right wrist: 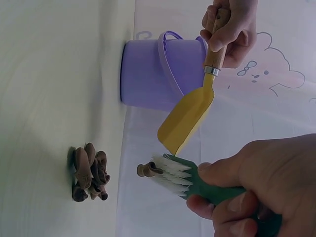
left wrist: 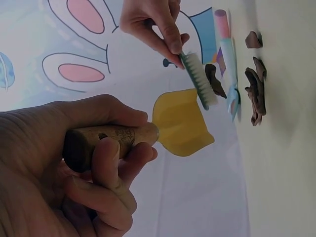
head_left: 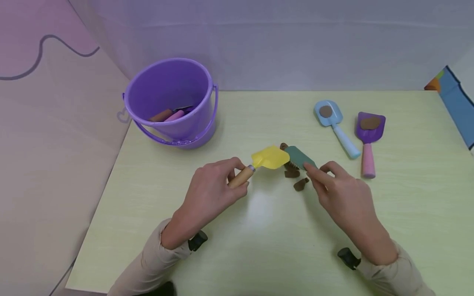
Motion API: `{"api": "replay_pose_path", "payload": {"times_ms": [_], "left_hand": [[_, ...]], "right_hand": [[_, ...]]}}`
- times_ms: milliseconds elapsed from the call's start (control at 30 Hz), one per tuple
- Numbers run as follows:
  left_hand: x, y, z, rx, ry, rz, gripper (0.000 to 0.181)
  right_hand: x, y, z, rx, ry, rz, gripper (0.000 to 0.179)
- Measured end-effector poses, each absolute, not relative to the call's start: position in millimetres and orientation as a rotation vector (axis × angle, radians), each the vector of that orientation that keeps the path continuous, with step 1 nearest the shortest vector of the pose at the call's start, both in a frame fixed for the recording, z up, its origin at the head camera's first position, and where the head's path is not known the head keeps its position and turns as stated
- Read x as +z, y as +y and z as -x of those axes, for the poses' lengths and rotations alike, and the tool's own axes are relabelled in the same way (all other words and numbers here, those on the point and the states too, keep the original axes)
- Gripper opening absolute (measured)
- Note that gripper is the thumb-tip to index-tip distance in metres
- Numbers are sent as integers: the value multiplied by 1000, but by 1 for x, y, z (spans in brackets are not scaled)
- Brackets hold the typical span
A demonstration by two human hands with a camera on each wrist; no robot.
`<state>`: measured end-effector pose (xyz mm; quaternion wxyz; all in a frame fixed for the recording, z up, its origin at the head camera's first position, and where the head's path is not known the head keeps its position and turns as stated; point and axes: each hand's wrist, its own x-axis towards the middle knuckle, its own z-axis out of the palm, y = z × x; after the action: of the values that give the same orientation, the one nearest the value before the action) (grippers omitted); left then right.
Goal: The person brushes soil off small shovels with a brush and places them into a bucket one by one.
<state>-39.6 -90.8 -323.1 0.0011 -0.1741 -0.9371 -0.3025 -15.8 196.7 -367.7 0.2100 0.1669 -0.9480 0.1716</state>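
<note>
My left hand (head_left: 207,187) grips the wooden handle of a small yellow trowel (head_left: 271,158), its blade raised above the table. In my right hand (head_left: 346,195) is a green brush (head_left: 300,158) with white bristles (right wrist: 173,175), close by the trowel's tip. A curled brown piece (right wrist: 147,170) clings to the bristle ends in the right wrist view. Below, several brown clay-like pieces (right wrist: 89,170) lie in a loose heap on the table. The trowel blade bears nothing that I can see.
A purple bucket (head_left: 201,135) with tools inside stands at the back left. Toward the right lie a light blue shovel (head_left: 346,142) and a purple shovel with a pink handle (head_left: 368,160), each with a brown lump on its blade. A pale curtain (head_left: 266,53) hangs behind the table (head_left: 259,255).
</note>
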Motion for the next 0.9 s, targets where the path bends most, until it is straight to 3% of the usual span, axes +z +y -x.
{"api": "replay_pose_path", "payload": {"times_ms": [567, 633, 767, 900], "left_hand": [[-333, -83, 42, -912, -3059, 578, 14], [-333, -81, 42, -896, -3061, 593, 14], [-334, -80, 42, -870, -3053, 624, 15], [-333, -79, 41, -853, -3046, 626, 16]], "right_hand": [[-349, 183, 13, 671, -2473, -619, 48], [-347, 181, 13, 698, -2458, -646, 46], [-347, 178, 12, 747, -2445, -685, 23], [-349, 177, 11, 712, -2462, -691, 27]]}}
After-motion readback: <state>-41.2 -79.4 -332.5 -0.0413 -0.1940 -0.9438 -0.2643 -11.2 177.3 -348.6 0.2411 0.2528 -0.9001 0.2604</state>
